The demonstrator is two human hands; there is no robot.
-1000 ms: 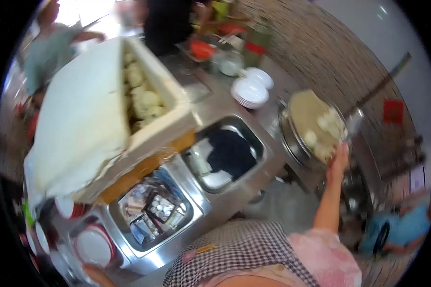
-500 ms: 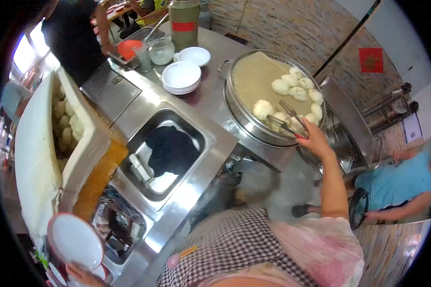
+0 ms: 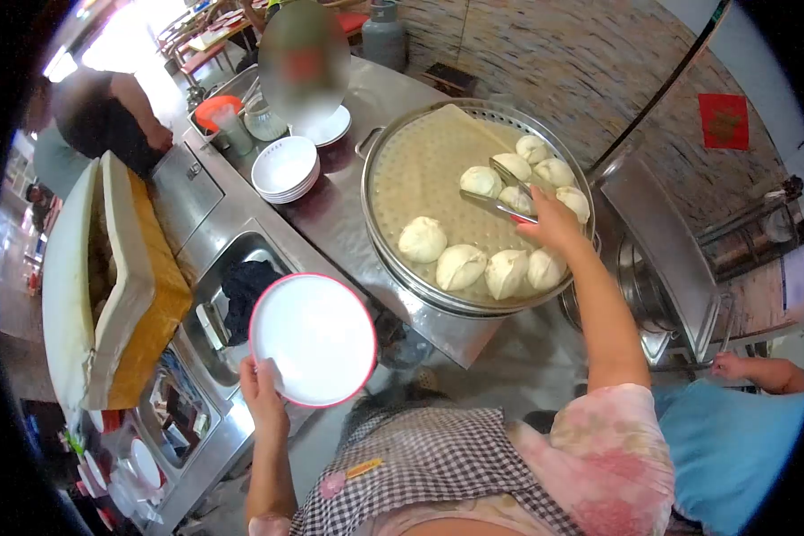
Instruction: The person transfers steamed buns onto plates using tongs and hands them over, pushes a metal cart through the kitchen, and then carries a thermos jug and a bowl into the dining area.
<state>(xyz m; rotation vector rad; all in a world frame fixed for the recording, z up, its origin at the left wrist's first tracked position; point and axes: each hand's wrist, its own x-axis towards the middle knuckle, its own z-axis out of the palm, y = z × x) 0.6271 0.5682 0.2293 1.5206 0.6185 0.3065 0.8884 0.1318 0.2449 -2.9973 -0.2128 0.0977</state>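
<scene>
My left hand (image 3: 266, 393) grips the rim of a white plate (image 3: 314, 339) with a red edge, held out over the front of the counter. Nothing lies on the plate. In my right hand (image 3: 552, 221) are metal tongs (image 3: 496, 204), their tips at a bun in the group at the back. Several pale steamed buns (image 3: 461, 268) sit on the cloth liner (image 3: 411, 183) of a round metal steamer (image 3: 375, 237). Whether the tongs pinch the bun beneath them I cannot tell.
Stacked white bowls (image 3: 286, 168) stand left of the steamer. A sink (image 3: 241, 241) with a dark cloth and a padded box (image 3: 143, 295) are at the left. A person in a blue shirt (image 3: 732, 451) stands close on the right; another in dark clothes (image 3: 98, 112) is at the far left.
My left hand has brought the plate up from the lower left to the middle. The tongs have moved from the front buns to those further back. The view has shifted.
</scene>
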